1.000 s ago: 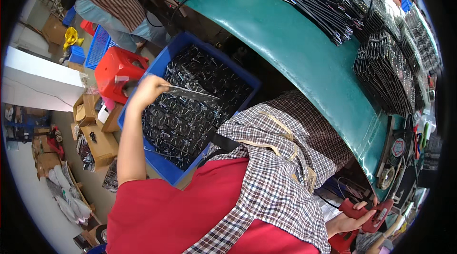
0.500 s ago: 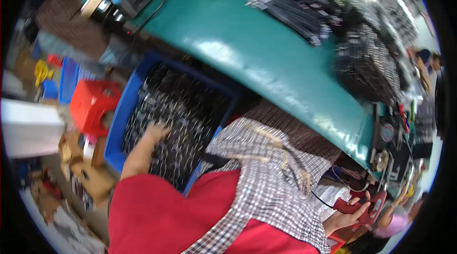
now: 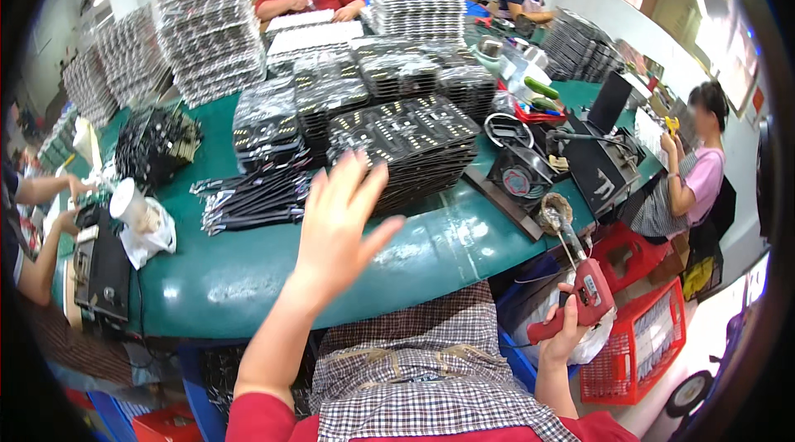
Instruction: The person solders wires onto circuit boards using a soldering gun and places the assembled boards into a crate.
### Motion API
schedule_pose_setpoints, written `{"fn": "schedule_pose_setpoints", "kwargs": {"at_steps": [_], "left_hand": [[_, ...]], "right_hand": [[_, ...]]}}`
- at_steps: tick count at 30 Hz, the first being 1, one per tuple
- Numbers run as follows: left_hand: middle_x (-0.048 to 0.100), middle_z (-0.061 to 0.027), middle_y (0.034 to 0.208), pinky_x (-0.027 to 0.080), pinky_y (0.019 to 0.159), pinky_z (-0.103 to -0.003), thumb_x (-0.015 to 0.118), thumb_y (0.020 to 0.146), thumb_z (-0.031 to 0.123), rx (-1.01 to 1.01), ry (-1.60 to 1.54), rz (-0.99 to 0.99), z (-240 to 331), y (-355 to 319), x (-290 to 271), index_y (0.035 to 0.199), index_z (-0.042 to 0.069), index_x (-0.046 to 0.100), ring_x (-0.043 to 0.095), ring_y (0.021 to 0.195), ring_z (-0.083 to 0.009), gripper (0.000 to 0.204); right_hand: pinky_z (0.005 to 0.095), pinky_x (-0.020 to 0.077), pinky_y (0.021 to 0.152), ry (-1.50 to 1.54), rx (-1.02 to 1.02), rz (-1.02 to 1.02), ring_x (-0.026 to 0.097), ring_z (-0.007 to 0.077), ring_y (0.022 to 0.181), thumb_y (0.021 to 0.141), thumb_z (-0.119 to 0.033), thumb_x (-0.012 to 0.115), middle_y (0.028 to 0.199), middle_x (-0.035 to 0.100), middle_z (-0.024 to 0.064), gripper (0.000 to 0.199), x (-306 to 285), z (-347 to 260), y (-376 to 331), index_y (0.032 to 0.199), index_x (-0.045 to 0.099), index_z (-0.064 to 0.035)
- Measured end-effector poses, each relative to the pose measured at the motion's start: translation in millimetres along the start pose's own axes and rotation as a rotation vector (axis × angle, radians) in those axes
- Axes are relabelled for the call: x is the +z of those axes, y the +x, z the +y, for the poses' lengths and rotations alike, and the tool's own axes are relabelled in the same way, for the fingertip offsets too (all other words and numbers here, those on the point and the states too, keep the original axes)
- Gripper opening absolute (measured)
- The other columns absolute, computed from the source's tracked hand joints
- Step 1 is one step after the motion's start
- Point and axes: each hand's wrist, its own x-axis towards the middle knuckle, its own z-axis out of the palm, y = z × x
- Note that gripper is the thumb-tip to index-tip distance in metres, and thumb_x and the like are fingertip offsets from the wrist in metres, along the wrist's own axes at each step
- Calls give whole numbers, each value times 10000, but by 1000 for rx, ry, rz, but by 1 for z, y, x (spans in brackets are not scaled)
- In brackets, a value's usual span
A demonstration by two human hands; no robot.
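Note:
My left hand (image 3: pixel 338 218) is raised over the near part of the green table, fingers spread, nothing in it. Its fingertips overlap the front of a stack of black trays (image 3: pixel 406 140); whether they touch it I cannot tell. Beside the hand lies a bundle of black cables (image 3: pixel 257 198). My right hand (image 3: pixel 563 334) is closed round the handle of a red soldering gun (image 3: pixel 592 293) at the table's right edge. Two thin metal rods reach from its front toward a round metal holder (image 3: pixel 555 212).
Several wrapped stacks of trays (image 3: pixel 207 36) fill the far side of the green table (image 3: pixel 224 285). A small fan (image 3: pixel 517 177) stands at the right, above a red crate (image 3: pixel 633 343). A blue bin (image 3: pixel 203 392) sits below the table. Other people work around me.
My left hand has come up out of the blue bin of small dark parts and is now over the table. The view has swung up and levelled. My right hand still holds the soldering gun.

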Motion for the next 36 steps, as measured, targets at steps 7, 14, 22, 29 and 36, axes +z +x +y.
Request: {"fn": "schedule_pose_setpoints", "kwargs": {"at_steps": [7, 14, 22, 29, 36], "left_hand": [[450, -218, 1294, 341, 997, -456, 671, 754, 385, -26, 202, -357, -48, 58, 59, 1262, 98, 492, 417, 1211, -367, 610], [628, -129, 1084, 450, 894, -397, 599, 793, 40, 29, 2, 151, -60, 59, 28, 1073, 58, 622, 585, 1032, -301, 281], [652, -187, 987, 510, 794, -384, 535, 796, 44, 204, 222, 30, 33, -77, -17, 943, 5, 639, 640, 933, -335, 184], [459, -233, 1299, 363, 975, -474, 530, 772, -21, -203, 250, -220, 71, -131, 85, 1151, 4, 566, 431, 1228, -360, 382], [291, -132, 1441, 160, 1030, -635, 743, 641, 469, 13, 17, -745, 49, -85, 75, 1360, 227, 394, 253, 1322, -397, 835]], "right_hand": [[214, 416, 440, 100, 105, 28, 492, 115, 536, 871, -112, 529, 1025, 544, 163, 417, -15, 8, 2, 1240, 360, -17], [218, 418, 450, 154, 160, 28, 492, 119, 539, 867, -112, 538, 1028, 544, 167, 410, -22, 21, 21, 1231, 375, -14], [201, 392, 449, 91, 116, 47, 474, 96, 533, 911, -129, 484, 1072, 547, 149, 341, -39, 28, 31, 1214, 400, 4], [219, 422, 477, 119, 125, 61, 492, 119, 549, 877, -112, 513, 1067, 537, 172, 423, -30, 26, 36, 1261, 359, -21], [201, 398, 469, 104, 114, 22, 480, 102, 549, 911, -138, 471, 1087, 530, 155, 366, -38, 28, 24, 1240, 381, -6]]}}
